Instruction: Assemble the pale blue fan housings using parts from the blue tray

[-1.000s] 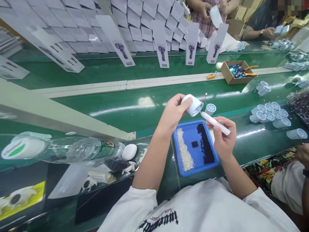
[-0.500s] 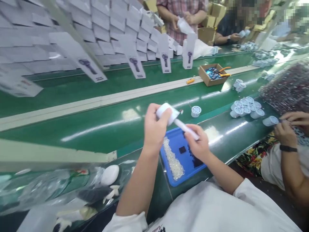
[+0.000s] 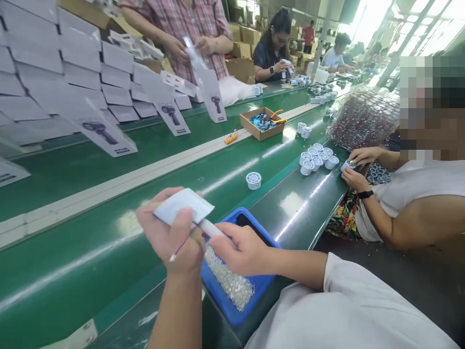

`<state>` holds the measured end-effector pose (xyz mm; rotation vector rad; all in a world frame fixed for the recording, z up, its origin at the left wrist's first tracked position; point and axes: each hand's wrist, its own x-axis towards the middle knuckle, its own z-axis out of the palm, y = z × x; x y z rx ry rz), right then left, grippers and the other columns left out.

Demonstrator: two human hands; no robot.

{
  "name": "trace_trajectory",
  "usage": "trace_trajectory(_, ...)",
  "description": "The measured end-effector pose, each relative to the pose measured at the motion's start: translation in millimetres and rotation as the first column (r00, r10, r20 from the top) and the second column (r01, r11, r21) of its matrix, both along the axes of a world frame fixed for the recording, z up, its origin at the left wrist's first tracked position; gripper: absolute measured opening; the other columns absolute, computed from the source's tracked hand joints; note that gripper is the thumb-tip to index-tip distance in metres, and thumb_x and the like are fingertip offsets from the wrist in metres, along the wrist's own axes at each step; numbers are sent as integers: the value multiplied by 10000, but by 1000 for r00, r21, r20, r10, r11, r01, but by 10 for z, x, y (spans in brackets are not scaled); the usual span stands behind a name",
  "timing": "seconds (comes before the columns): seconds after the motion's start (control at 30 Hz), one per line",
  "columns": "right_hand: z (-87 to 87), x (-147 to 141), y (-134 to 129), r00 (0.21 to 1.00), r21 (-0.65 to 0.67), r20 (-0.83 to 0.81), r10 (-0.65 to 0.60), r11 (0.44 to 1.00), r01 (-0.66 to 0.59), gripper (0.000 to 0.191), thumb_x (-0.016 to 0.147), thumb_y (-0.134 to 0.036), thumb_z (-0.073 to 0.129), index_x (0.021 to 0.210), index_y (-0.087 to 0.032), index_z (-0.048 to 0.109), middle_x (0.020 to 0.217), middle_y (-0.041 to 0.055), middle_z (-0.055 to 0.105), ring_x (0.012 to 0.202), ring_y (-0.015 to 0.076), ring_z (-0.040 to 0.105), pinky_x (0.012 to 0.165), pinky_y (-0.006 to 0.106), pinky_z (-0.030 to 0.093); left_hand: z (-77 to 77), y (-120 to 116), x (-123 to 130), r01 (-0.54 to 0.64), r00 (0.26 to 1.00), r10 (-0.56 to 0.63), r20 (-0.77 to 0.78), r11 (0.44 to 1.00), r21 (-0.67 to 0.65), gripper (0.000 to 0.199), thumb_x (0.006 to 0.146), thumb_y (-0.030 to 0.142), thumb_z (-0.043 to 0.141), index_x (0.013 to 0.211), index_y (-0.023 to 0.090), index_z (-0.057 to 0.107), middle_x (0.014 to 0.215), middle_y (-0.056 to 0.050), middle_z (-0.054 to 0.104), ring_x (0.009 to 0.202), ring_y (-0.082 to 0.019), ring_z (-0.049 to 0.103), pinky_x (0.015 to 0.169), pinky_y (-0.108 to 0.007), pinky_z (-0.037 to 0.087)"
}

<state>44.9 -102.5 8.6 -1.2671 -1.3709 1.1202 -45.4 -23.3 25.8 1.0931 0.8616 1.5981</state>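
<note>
The left hand (image 3: 170, 237) is clamped on a white housing (image 3: 183, 206), held above the near edge of the table (image 3: 90, 261); thin wires (image 3: 181, 245) hang from it. The right hand (image 3: 240, 249) grips a white driver (image 3: 210, 228), tip at the housing. Fastening appears under way, not finished. Below, the blue tray (image 3: 250, 223) holds many screws (image 3: 228, 281). Farther right, a single cap (image 3: 253, 180), then a cluster of caps (image 3: 316, 157), suggest more units remain.

1. We see bright daylight flooding in from the windows (image 3: 410, 24), blown out at upper right.
2. Glare streaks the belt (image 3: 109, 203).
3. Our hands blur; edges bend.
</note>
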Motion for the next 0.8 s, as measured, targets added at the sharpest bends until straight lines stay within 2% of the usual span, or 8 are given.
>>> trace_trajectory(0.13, -12, 152, 121, 986, -50, 169, 8, 999, 0, 203, 929, -369, 536, 823, -196, 546, 599, -61, 463, 553, 90, 414, 546, 229, 327, 40, 168, -119, 165, 970, -198, -139, 961, -223, 544, 568, 424, 735, 864, 259, 309, 705, 43, 581, 597, -216, 655, 553, -350, 542)
trace_trajectory(0.23, -122, 284, 130, 956, -105, 289, 51, 994, -21, 197, 927, -340, 543, 802, -192, 576, 613, -51, 493, 591, 97, 449, 590, 232, 336, -36, 360, -297, -48, 908, -87, -411, 951, -306, 694, 450, 426, 780, 885, 267, 263, 709, 67, 531, 522, -210, 613, 512, -346, 497)
trace_trajectory(0.33, -245, 352, 110, 955, -102, 297, -1, 994, 33, 148, 926, -293, 518, 988, -197, 612, 639, -53, 519, 584, 103, 464, 595, 233, 350, -227, 537, -430, -193, 670, -74, -739, 944, -269, 653, 506, 477, 772, 934, 255, 332, 852, -15, 587, 721, -280, 663, 668, -421, 534)
trace_trajectory(0.43, -338, 351, 89, 966, -51, 252, -58, 996, 73, 253, 875, -272, 557, 1120, -208, 565, 617, -78, 514, 545, 106, 460, 576, 230, 366, -443, 627, -428, -101, 413, -145, -899, 974, -204, 385, 673, 420, 674, 956, 227, 499, 1031, -104, 625, 1096, -362, 610, 978, -520, 472)
trace_trajectory(0.5, -386, 336, 86, 974, 10, 210, -85, 996, 85, 197, 841, -307, 596, 1011, -213, 563, 604, -78, 512, 535, 110, 464, 561, 232, 379, -538, 642, -386, -63, 325, -154, -933, 981, -184, 315, 714, 339, 642, 991, 200, 583, 1102, -140, 625, 1252, -375, 516, 1109, -538, 363)
trace_trajectory(0.63, -495, 309, 166, 995, 145, 80, -52, 989, 40, 231, 833, -424, 649, 862, -217, 552, 709, -13, 575, 612, 136, 542, 608, 270, 456, -467, 636, -420, -38, 383, -108, -918, 990, -132, 342, 799, 304, 608, 1104, 153, 644, 1204, -154, 606, 1265, -315, 508, 1134, -486, 354)
trace_trajectory(0.7, -562, 292, 223, 1000, 132, 19, 18, 991, -20, 285, 861, -495, 628, 873, -220, 554, 756, 11, 592, 652, 154, 584, 630, 292, 494, -269, 560, -531, -28, 469, -49, -882, 997, -70, 291, 827, 301, 598, 1067, 153, 670, 1173, -134, 628, 1151, -286, 577, 1038, -454, 452)
trace_trajectory(0.8, -637, 269, 262, 992, 76, -8, 129, 989, -128, 375, 889, -597, 574, 896, -222, 561, 752, 18, 601, 651, 163, 604, 609, 303, 521, 140, 263, -769, 203, 685, -105, -721, 978, 50, 184, 875, 345, 601, 937, 194, 687, 943, -57, 685, 852, -200, 648, 766, -350, 546)
